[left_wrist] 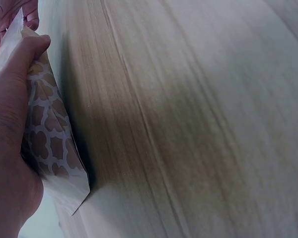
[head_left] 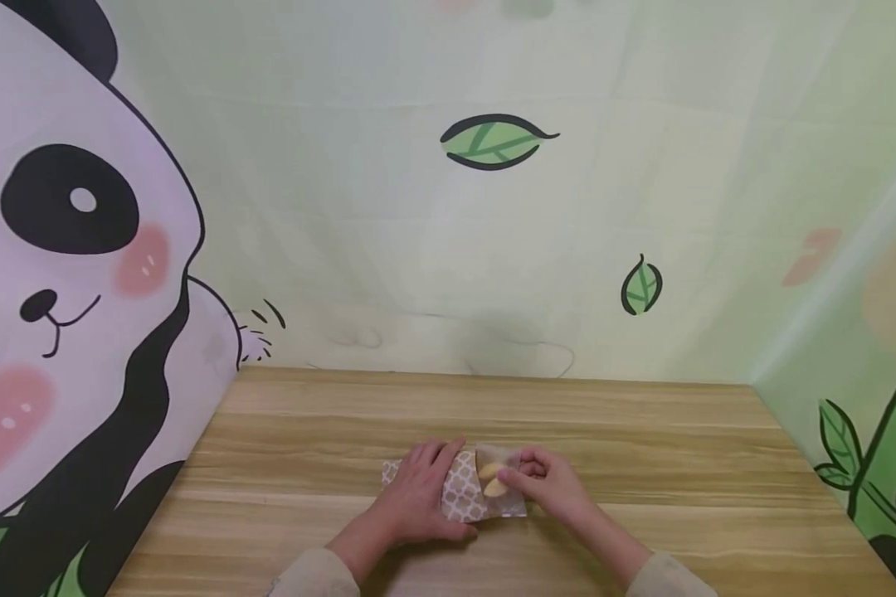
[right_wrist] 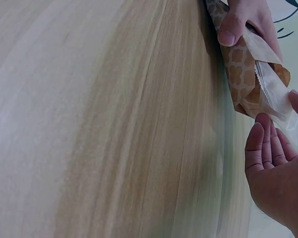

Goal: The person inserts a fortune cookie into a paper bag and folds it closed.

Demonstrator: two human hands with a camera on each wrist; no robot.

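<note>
A flat paper bag (head_left: 463, 489) with a tan and white lattice print lies on the table in the head view. My left hand (head_left: 418, 493) grips it from above, thumb along the near side and fingers over the far side. At the bag's right end is a whitish, see-through part (head_left: 509, 502), with pale yellow oval shapes (head_left: 493, 481) showing there. My right hand (head_left: 556, 489) pinches this end between thumb and fingers. The right wrist view shows the bag's end gaping, with a serrated white edge (right_wrist: 268, 84) and an orange-brown piece (right_wrist: 283, 74) inside.
Under the bag is a wood-grain table (head_left: 306, 423). Behind it hangs a pale green cloth backdrop (head_left: 388, 249) with a large panda (head_left: 172, 332) at the left and printed leaves. Light sleeves (head_left: 317, 574) cover both forearms.
</note>
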